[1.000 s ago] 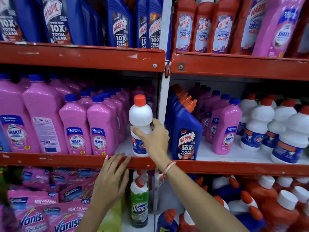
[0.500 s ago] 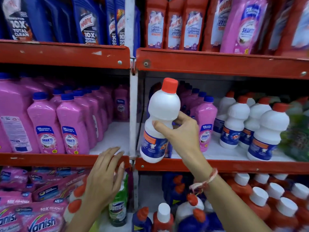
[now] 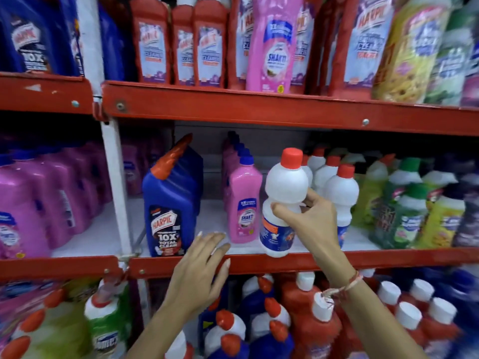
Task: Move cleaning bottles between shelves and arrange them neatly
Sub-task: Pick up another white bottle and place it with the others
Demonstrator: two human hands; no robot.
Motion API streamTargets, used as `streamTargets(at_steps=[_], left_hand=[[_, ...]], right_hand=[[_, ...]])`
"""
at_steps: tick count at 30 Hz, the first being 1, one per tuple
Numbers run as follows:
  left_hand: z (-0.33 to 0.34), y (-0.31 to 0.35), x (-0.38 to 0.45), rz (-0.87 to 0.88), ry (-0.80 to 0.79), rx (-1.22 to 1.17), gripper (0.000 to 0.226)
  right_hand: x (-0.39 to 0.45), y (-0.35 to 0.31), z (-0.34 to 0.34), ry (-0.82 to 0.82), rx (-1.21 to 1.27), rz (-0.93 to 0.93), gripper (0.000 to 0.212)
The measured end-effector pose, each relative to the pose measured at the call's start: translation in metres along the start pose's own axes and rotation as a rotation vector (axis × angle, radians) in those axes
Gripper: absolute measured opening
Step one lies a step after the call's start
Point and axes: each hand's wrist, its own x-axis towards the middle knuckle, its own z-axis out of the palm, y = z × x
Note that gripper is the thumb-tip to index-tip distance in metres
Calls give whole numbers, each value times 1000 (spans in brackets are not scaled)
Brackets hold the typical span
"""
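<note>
My right hand (image 3: 309, 220) grips a white bottle with a red cap (image 3: 282, 195) around its waist and holds it upright, its base level with the front edge of the red middle shelf (image 3: 259, 264). It hangs just in front of a row of matching white bottles (image 3: 339, 193) and right of a pink Shakti bottle (image 3: 245, 203). My left hand (image 3: 199, 268) is spread open against the shelf edge, lower left of the bottle, holding nothing.
A blue Harpic bottle (image 3: 169, 203) stands left of the pink one. Pink bottles (image 3: 39, 198) fill the left bay beyond a white upright post (image 3: 116, 187). Green and yellow bottles (image 3: 409, 203) crowd the right. Red Harpic bottles (image 3: 181, 42) line the top shelf; capped bottles (image 3: 272, 320) fill the bottom.
My right hand lifted the white bottle from the left bay's shelf and carried it right, past the post, to the white bottle row. My left hand followed along the shelf edge.
</note>
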Motion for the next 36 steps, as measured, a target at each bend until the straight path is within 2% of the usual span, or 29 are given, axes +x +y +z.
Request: streamTargets(at_steps=[7, 13, 17, 20, 26, 28, 31, 36], left_hand=[[26, 19, 2, -104, -98, 34, 40], [31, 24, -6, -169, -83, 48, 40], [32, 29, -6, -188, -79, 93, 40], [32, 31, -5, -209, -92, 96, 41], [26, 34, 0, -210, -106, 66, 46], [20, 37, 6, -204, -89, 62, 47], [11, 41, 23, -169, -32, 57, 45], [-12, 40, 60, -99, 114, 86, 41]], right_hand=[[25, 45, -23, 45, -33, 31, 36], [38, 65, -28, -3, -99, 27, 40], [43, 70, -28, -52, -157, -22, 30], [47, 72, -28, -74, -177, -35, 30], [50, 71, -32, -133, -154, -82, 47], [50, 69, -33, -162, -144, -79, 60], [49, 65, -34, -181, -138, -77, 83], [48, 54, -31, -136, -167, -129, 90]])
